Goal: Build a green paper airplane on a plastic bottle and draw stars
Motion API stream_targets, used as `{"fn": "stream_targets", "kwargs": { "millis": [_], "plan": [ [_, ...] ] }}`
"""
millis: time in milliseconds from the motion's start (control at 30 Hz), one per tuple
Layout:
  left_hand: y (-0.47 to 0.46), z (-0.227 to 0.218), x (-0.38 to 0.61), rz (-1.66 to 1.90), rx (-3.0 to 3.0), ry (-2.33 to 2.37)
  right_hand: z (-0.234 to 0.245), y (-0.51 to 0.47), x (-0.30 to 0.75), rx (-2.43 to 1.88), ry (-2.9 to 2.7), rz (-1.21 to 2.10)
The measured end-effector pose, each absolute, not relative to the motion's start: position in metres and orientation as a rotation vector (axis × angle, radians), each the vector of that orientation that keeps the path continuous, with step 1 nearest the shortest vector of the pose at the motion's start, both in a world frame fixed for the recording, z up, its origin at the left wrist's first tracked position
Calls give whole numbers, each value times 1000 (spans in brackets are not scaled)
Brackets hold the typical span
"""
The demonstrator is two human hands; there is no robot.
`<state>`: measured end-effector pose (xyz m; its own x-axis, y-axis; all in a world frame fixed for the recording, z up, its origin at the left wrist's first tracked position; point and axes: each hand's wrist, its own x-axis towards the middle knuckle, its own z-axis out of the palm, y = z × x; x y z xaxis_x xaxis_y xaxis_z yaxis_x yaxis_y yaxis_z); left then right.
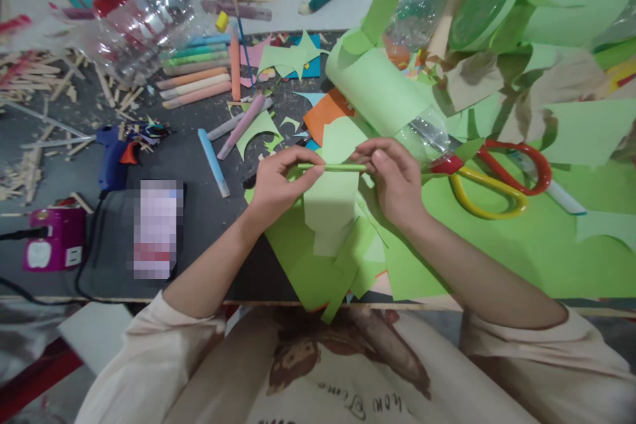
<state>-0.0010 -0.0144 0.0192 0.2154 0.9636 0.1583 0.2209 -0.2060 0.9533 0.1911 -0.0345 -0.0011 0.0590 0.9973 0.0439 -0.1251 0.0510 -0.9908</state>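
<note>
A thin rolled green paper stick [344,168] is held level over the paper pile. My left hand [279,180] pinches it between thumb and fingers near its left end. At the other end, the thumb and fingers of my right hand [396,179] close on the tip. Beneath it lies a pale green cut paper piece [330,209], on top of brighter green sheets [293,248]. Just beyond my right hand, a plastic bottle wrapped in light green paper [372,83] lies tilted, with leaf-shaped ears at its far end.
Scissors with red and yellow handles [489,205] lie right of my right hand. To the left are a phone [156,232], a blue glue gun [113,156] with a cord and a purple power adapter [54,238]. Several chalk-like sticks [196,83], paper scraps and clear bottles [163,10] fill the back.
</note>
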Motion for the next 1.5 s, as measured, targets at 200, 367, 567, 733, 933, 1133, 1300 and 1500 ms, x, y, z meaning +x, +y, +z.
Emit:
{"fn": "stream_targets", "kwargs": {
  "millis": [200,367,567,733,933,1133,1300,1500],
  "plan": [
    [-15,19,0,1033,1621,1169,-2,-31,191,-1106,-1072,1153],
    [-15,20,0,1061,1628,1139,2,-34,191,-1018,-1090,1132],
    [-15,18,0,1076,1626,1160,3,-40,189,-1110,-1316,989],
    [-15,15,1,1039,1629,1199,1,-43,187,-1168,-1348,820],
    [-16,17,2,1024,1627,1209,-1,-41,190,-1190,-1431,683],
    [-16,17,2,1048,1637,1186,-1,-42,188,-1150,-1389,743],
    [-15,15,2,1035,1650,1200,1,-39,188,-1122,-1266,768],
    [-14,13,3,1080,1635,1126,3,-35,193,-1160,-1246,834]
  ]
}}
